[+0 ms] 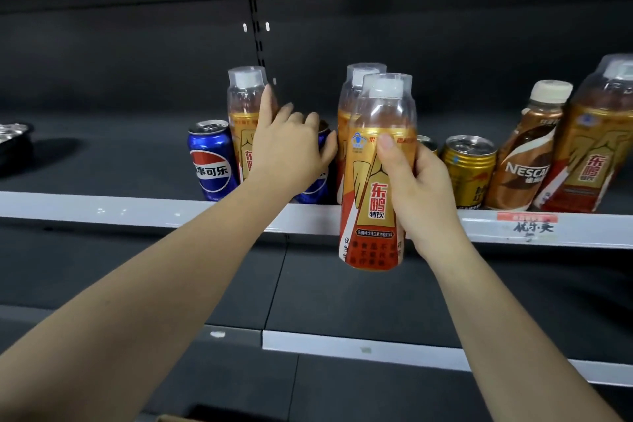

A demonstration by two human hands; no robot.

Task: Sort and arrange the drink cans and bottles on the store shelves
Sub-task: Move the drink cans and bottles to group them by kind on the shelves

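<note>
Just in front of the shelf edge (171,212), the right hand (416,188) holds a gold-and-red energy drink bottle (375,181) upright, its fingers curled round the label's middle and the thumb pressed on the front; the bottle's base hangs below the lip, so it is not yet on the shelf. Directly behind this grip stands a second matching bottle (344,120), and up and to its left a third (245,106), against which the left hand (291,147) rests with spread fingers, one fingertip on the bottle's shoulder. That hand also covers a partly hidden blue can (313,188), whether gripping it I cannot tell; another Pepsi can (212,161) sits further left. The held bottle's long axis is vertical, so I judge it needs lifting over the lip and setting down leftward of the grip, the right hand being nearer.
</note>
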